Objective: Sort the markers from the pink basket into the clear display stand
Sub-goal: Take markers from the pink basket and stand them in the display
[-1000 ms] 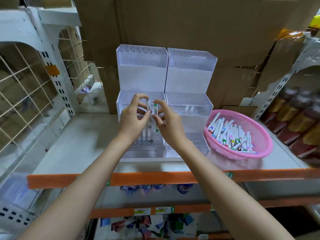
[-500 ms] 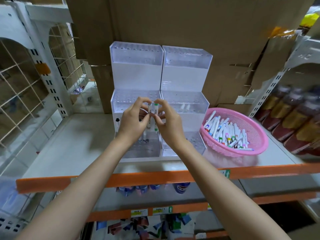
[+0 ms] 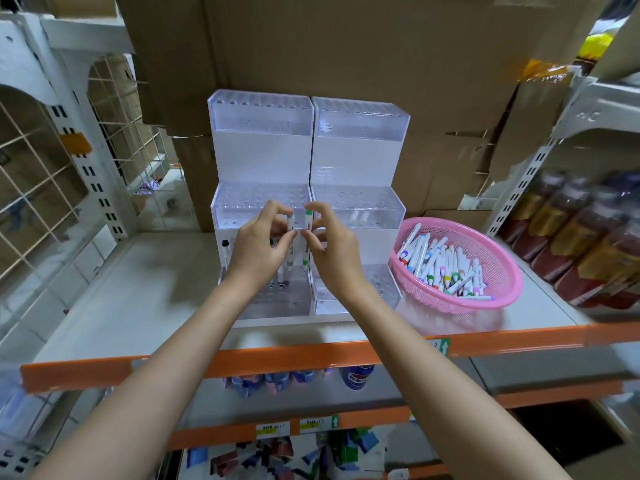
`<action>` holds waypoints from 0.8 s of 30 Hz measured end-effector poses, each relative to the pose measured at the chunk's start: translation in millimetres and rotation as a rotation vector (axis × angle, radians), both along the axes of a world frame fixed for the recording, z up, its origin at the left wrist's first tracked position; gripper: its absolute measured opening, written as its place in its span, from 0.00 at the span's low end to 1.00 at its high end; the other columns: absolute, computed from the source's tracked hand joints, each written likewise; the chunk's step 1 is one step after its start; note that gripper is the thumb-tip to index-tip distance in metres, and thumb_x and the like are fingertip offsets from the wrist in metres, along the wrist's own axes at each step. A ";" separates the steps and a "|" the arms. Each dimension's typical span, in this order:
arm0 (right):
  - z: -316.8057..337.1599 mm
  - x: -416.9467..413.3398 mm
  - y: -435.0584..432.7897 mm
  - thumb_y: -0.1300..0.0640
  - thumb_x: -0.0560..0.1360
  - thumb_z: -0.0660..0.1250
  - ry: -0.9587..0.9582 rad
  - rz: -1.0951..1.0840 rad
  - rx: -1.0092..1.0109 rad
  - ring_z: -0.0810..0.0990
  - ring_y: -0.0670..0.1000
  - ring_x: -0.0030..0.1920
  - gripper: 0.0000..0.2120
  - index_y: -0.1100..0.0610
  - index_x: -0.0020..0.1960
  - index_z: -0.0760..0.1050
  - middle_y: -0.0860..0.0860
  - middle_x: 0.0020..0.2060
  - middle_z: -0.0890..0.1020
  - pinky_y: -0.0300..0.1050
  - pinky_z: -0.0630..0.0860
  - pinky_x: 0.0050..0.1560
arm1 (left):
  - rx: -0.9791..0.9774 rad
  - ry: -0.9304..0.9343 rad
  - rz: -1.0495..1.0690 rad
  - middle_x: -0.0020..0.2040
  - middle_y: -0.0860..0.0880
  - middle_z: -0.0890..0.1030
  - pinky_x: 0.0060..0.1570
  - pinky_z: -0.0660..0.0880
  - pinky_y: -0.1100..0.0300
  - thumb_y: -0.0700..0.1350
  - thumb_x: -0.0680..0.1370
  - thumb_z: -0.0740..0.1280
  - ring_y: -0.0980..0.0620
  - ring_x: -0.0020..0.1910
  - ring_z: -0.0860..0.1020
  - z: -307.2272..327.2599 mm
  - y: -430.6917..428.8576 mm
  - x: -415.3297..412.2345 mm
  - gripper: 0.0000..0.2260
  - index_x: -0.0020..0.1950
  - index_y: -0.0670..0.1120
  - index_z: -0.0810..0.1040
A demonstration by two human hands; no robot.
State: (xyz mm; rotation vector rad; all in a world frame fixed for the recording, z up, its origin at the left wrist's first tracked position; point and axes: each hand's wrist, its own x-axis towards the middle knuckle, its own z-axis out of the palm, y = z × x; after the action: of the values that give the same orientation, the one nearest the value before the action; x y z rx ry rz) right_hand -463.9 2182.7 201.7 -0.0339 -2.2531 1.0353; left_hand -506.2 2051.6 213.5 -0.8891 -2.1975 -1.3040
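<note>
The grey marker (image 3: 289,226) and the green marker (image 3: 307,221) are up in the air, side by side, in front of the middle step of the clear display stand (image 3: 263,147). The left hand (image 3: 258,249) pinches the grey marker between thumb and fingers (image 3: 273,211). The right hand (image 3: 334,252) pinches the green marker the same way. Both stand almost straight up and very close; whether they touch cannot be told. Their low ends hang over the bottom step.

A black-topped marker (image 3: 225,243) stands in the stand at 9 o'clock from the hands.

The pink basket (image 3: 498,271) sits on the shelf (image 3: 145,271) at 3 o'clock from the stand, just beside it. Many markers (image 3: 440,261) lie in a pile in it.

Brown boxes (image 3: 346,46) stand at 12 o'clock, behind the stand. Dark bottles (image 3: 588,237) stand at 3 o'clock, past the basket.
</note>
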 end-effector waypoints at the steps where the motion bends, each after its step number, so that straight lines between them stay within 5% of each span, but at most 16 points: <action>1: 0.1 0.8 0.1 0.62 0.77 0.67 -0.002 -0.003 0.005 0.80 0.54 0.38 0.15 0.53 0.62 0.71 0.54 0.40 0.79 0.54 0.78 0.40 | -0.019 0.007 0.005 0.39 0.53 0.78 0.42 0.75 0.66 0.38 0.74 0.71 0.55 0.38 0.79 -0.5 -0.2 0.5 0.11 0.53 0.42 0.74; 15: 3.8 6.7 0.5 0.63 0.77 0.66 -0.023 0.003 0.030 0.80 0.52 0.40 0.15 0.53 0.63 0.71 0.52 0.41 0.80 0.54 0.78 0.43 | -0.057 -0.030 0.007 0.38 0.53 0.78 0.41 0.71 0.72 0.39 0.74 0.71 0.54 0.39 0.79 2.3 -2.7 2.0 0.10 0.54 0.43 0.74; 24: 6.2 6.4 -2.8 0.62 0.77 0.66 -0.036 0.034 -0.012 0.81 0.55 0.40 0.14 0.56 0.61 0.69 0.54 0.40 0.79 0.57 0.78 0.44 | -0.113 0.062 0.002 0.40 0.54 0.77 0.41 0.71 0.65 0.37 0.74 0.71 0.55 0.38 0.77 0.2 -2.6 1.9 0.11 0.54 0.41 0.74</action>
State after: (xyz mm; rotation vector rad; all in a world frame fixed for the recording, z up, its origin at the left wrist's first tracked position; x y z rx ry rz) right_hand -457.5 2179.9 208.0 -0.0195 -2.2871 1.0738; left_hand -504.4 2049.0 213.7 -0.9565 -2.2411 -1.1447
